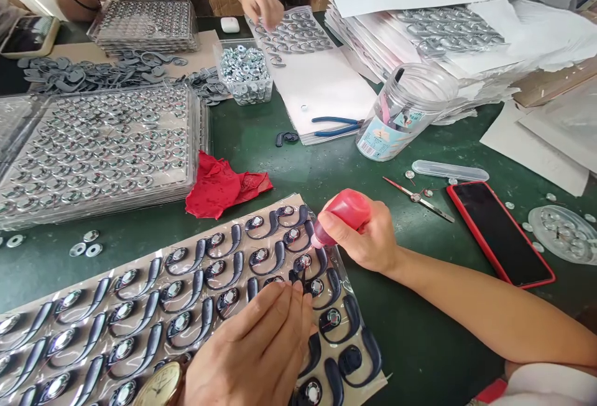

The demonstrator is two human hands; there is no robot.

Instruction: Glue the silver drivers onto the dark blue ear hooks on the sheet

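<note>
My right hand (380, 241) is wrapped round a small red squeeze bottle (347, 210), tilted with its nozzle down over a tray (186, 238) of dark, curved ear-hook shells. Each shell has a hook-shaped arm, and most hold a round silver speaker disc with thin red wires. The nozzle is close above one speaker (304, 262) near the tray's right edge. Below it, my left hand (261, 344) is closed in a pinch. A thin, dark pointed tool (304, 278) shows at its fingertips, touching or very near that shell; the rest is hidden. A gold-faced watch (160, 386) is on my left wrist.
A red cloth (221, 185), stacked speaker trays (189, 145), tweezers (420, 199), a red-cased phone (501, 232) and a clear jar (401, 114) surround the tray. Blue-handled pliers (336, 126) lie farther back. Across the table, a co-worker's hand (262, 5) is over a sheet of grey shells.
</note>
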